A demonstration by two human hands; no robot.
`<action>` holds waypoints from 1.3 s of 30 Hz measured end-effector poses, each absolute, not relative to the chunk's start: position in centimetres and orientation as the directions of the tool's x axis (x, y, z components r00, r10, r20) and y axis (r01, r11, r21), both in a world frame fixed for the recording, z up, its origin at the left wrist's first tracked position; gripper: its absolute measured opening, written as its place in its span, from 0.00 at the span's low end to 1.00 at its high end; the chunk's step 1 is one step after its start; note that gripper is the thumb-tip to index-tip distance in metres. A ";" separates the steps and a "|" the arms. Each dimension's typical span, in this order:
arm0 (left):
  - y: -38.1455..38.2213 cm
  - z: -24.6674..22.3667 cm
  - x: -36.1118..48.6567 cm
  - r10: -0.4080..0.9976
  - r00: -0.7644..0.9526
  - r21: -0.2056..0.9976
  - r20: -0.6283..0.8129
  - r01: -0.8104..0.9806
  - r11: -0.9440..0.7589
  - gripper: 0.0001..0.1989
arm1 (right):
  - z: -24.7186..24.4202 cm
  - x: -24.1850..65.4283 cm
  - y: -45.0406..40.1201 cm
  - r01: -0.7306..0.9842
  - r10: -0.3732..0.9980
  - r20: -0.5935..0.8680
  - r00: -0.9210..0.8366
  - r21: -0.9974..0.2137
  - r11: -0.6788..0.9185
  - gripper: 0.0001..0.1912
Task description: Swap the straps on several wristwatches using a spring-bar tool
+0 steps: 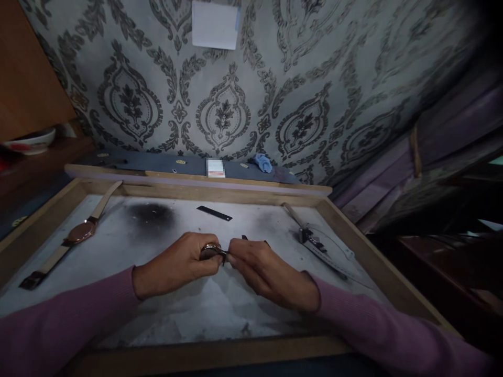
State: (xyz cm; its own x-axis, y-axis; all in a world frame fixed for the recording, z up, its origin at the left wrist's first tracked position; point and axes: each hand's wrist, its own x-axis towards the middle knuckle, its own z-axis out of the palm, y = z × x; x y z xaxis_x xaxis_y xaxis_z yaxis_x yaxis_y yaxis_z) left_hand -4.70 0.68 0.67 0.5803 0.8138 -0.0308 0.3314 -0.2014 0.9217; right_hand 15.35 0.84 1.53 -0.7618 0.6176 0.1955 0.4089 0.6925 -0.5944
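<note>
Over the middle of the wooden-rimmed tray, my left hand (192,262) is closed on a round metal watch case (209,251), holding it by its edges. My right hand (257,267) meets it from the right, thumb and fingers pinched at the side of the case. A thin dark piece (224,255) shows between the hands; whether it is a strap end or a tool tip I cannot make out. A small dark end pokes out above the right fingers. Most of what those fingers grip is hidden.
A watch with a pale strap (80,233) lies at the tray's left. Behind my hands is a flat black strip (214,213). Strap parts and a thin looped strand (348,253) lie at right. The tray's raised rim (196,192) surrounds everything; a blue cloth (263,163) sits beyond.
</note>
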 end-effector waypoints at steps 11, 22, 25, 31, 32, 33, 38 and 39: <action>0.7 1.1 -4.8 0.787 0.617 0.926 0.001 0.296 -0.233 0.11 | 1.4 15.5 0.9 0.425 0.588 0.173 -0.790 -0.538 0.728 0.12; 0.4 1.4 -4.4 0.814 0.580 0.967 -0.009 0.214 -0.141 0.10 | 1.6 15.3 0.9 0.416 0.581 0.195 -0.790 -0.526 0.742 0.12; 0.4 1.4 -4.4 0.820 0.572 0.971 -0.005 0.200 -0.134 0.10 | 1.6 15.2 1.0 0.407 0.581 0.210 -0.787 -0.531 0.743 0.12; 0.4 1.1 -4.5 0.822 0.568 0.975 -0.027 0.196 -0.104 0.10 | 1.5 15.3 1.1 0.389 0.589 0.219 -0.778 -0.568 0.725 0.13; 0.4 1.0 -4.5 0.823 0.568 0.976 -0.025 0.193 -0.104 0.10 | 1.5 15.3 1.1 0.383 0.590 0.222 -0.776 -0.576 0.722 0.13; 0.5 1.0 -4.5 0.823 0.568 0.975 -0.026 0.194 -0.104 0.10 | 1.6 15.2 1.1 0.379 0.592 0.225 -0.774 -0.584 0.718 0.13; 0.6 0.9 -4.5 0.822 0.568 0.976 -0.033 0.197 -0.098 0.10 | 2.0 15.1 1.0 0.381 0.622 0.207 -0.755 -0.633 0.674 0.14; 0.7 0.9 -4.5 0.822 0.569 0.976 -0.029 0.195 -0.101 0.10 | 2.1 15.1 1.0 0.381 0.628 0.196 -0.753 -0.648 0.660 0.15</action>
State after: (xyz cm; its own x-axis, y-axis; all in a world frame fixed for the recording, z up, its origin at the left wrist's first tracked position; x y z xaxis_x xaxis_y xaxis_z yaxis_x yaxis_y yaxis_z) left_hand -4.50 0.66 0.91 0.5695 0.8215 -0.0285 0.1947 -0.1011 0.9756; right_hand 15.11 0.95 2.09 -0.7534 0.6277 0.1959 0.3811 0.6596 -0.6478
